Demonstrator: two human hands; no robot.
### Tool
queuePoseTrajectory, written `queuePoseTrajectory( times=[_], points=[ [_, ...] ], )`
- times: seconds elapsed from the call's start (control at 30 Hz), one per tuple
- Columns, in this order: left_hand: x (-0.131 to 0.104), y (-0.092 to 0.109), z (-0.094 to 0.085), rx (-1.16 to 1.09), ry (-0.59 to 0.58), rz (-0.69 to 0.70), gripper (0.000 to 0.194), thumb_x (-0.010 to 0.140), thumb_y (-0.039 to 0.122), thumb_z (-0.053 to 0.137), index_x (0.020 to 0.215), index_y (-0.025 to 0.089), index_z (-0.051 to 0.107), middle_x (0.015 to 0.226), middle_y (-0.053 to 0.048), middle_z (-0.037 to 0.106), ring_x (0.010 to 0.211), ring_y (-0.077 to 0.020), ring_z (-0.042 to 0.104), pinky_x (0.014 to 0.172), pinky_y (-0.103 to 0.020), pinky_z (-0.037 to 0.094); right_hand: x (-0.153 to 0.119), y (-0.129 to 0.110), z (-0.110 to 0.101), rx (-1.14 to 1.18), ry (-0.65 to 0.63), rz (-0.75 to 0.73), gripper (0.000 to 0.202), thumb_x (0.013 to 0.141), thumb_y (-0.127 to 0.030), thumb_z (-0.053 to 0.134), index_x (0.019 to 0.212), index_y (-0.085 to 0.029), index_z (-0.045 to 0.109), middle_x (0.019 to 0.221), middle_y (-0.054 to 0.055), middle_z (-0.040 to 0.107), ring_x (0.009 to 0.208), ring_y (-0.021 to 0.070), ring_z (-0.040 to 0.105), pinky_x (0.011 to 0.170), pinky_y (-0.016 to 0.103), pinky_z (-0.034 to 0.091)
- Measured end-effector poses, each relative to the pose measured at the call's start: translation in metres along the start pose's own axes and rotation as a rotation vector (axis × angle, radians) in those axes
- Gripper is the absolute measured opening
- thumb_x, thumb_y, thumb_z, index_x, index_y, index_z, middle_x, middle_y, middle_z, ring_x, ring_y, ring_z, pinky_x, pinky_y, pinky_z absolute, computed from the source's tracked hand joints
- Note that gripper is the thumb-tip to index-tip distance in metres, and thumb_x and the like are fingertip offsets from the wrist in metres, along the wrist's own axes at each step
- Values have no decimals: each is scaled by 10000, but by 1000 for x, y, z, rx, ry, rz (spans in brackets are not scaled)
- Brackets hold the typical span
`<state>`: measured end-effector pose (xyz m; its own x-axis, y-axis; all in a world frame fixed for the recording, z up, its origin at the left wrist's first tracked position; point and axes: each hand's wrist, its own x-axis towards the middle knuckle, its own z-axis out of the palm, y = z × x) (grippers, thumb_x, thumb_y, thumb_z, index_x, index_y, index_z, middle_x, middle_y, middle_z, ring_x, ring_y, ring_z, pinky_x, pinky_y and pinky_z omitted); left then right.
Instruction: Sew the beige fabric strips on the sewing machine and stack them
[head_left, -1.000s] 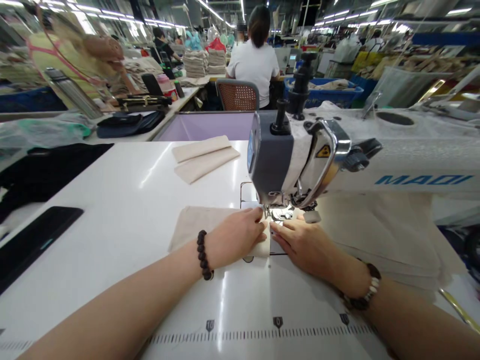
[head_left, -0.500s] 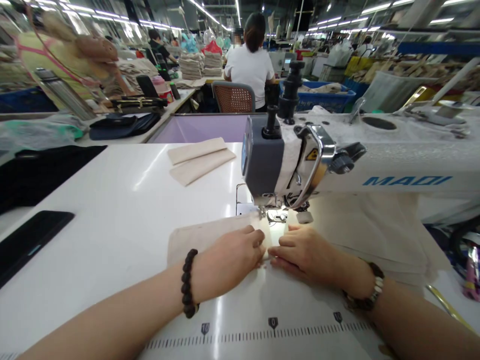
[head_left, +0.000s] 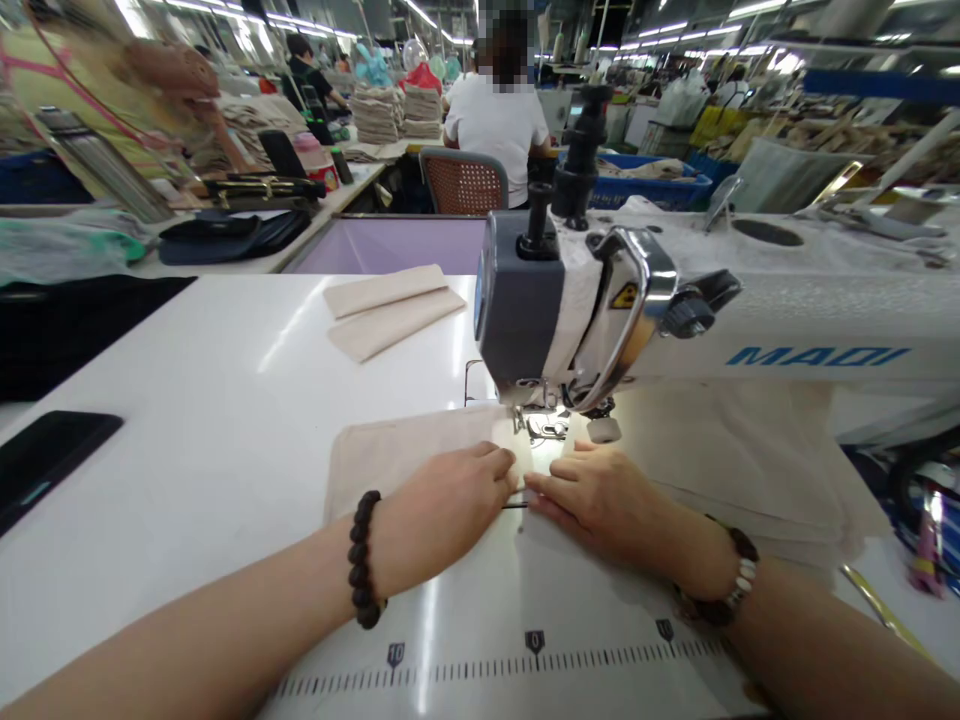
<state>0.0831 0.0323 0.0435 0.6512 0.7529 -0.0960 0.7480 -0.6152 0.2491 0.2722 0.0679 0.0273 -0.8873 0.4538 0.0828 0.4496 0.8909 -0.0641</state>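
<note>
A beige fabric piece [head_left: 405, 440] lies flat on the white sewing table, its right end by the presser foot [head_left: 546, 425] of the sewing machine [head_left: 532, 310]. My left hand [head_left: 442, 510] rests on that right end, fingers closed together on the cloth near its edge. On the other side, my right hand [head_left: 600, 495] has its fingers curled in, with the fingertips at the cloth's right edge; their exact grip is partly hidden. Both hands are just in front of the lit needle area. More beige cloth [head_left: 735, 450] lies under the machine arm, beyond my right hand.
Two folded beige strips [head_left: 397, 305] lie at the table's back. A phone [head_left: 56, 465] and black cloth [head_left: 82, 330] are at the left. Yellow-handled tool [head_left: 885, 610] lies at the right. A co-worker in white [head_left: 495, 140] sits ahead, near a blue bin [head_left: 652, 185].
The fabric's left end has shifted slightly forward, toward the back of the table. My left fingers have flattened a little on the cloth. The whole view has shifted slightly.
</note>
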Motion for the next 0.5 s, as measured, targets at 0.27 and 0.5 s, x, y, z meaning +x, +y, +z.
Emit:
queuePoseTrajectory(
  times=[0.27, 0.5],
  points=[
    [9, -20, 2, -5, 108, -8, 169, 867, 115, 439, 982, 139, 561, 1005, -73, 561, 992, -181, 515, 847, -299, 460, 10, -1, 4, -21, 25, 160, 172, 876, -274, 491, 980, -170, 581, 736, 26, 635, 651, 165, 559, 627, 304, 323],
    [19, -37, 9, -2, 189, -35, 203, 880, 96, 396, 981, 121, 570, 1043, -83, 571, 974, -177, 543, 872, -297, 459, 12, -2, 8, -39, 30, 201, 198, 895, -268, 451, 1010, -159, 568, 770, 50, 642, 707, 190, 569, 702, 326, 338]
  ],
)
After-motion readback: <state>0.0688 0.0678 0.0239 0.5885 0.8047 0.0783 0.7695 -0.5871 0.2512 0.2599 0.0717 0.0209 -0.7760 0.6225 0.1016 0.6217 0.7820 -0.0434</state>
